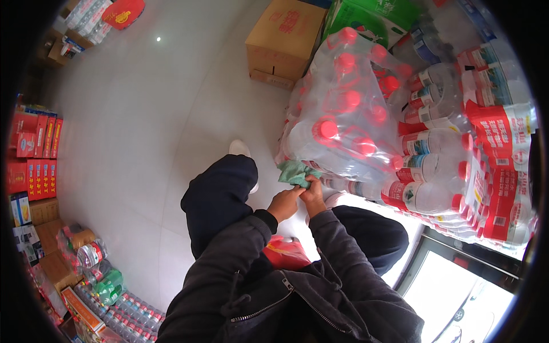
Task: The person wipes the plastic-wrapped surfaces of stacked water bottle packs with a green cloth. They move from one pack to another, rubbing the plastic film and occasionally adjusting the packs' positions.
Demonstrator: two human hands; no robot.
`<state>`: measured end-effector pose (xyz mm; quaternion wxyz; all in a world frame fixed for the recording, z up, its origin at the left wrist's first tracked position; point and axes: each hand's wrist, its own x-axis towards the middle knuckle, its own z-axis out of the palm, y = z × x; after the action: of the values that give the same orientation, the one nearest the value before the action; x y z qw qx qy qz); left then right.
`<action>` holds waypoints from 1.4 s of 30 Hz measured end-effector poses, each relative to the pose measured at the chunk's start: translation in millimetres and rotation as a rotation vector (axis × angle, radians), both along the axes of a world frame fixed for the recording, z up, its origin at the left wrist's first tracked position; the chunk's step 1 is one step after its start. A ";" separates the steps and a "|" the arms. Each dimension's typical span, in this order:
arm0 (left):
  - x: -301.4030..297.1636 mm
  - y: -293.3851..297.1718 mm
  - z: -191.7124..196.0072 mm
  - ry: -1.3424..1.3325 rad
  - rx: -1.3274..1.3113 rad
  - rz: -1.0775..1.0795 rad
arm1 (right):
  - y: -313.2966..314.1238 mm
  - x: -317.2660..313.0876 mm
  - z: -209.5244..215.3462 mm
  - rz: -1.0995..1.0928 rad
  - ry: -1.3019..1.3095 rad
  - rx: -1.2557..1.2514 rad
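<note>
Close together in front of my body, my left hand (284, 203) and my right hand (313, 196) both have closed fingers on a crumpled green cloth (296, 173). The cloth bunches out beyond my fingertips, beside the lower edge of a shrink-wrapped pack of large clear bottles (343, 126) with red caps. Whether it touches the plastic wrap I cannot tell. Between my legs, below my forearms, shows a red plastic bag (286, 252), partly hidden.
Labelled bottle packs (426, 171) lie stacked on the right. A cardboard box (283, 40) and a green carton (372, 20) stand behind the wrapped bottles. Red boxes (40, 179) and bottles line the left side. A glass door (457, 291) is at lower right.
</note>
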<state>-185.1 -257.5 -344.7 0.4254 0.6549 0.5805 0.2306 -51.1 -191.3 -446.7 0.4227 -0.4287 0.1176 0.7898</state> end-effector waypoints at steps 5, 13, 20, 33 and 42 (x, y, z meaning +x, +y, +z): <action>-2.2 -8.1 23.8 -0.016 -0.118 -0.126 | -19.6 8.4 26.1 -0.035 -0.001 0.092; 5.9 -21.5 76.1 -0.175 0.012 -0.175 | -47.5 45.3 98.0 0.112 -0.025 0.187; -6.2 -30.8 122.4 -0.706 0.149 0.127 | -65.5 50.7 172.3 0.125 0.106 0.276; -15.3 -9.1 140.0 -1.484 -0.591 0.058 | -73.2 33.8 300.7 0.169 0.010 0.697; -21.4 -7.7 169.6 -1.690 -0.606 -0.199 | -63.4 13.8 329.8 0.214 0.083 0.803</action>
<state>-206.5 -265.2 -175.1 0.8823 0.1743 0.0508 0.4342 -37.3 -254.7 -117.0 0.4666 -0.2077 -0.2280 0.8289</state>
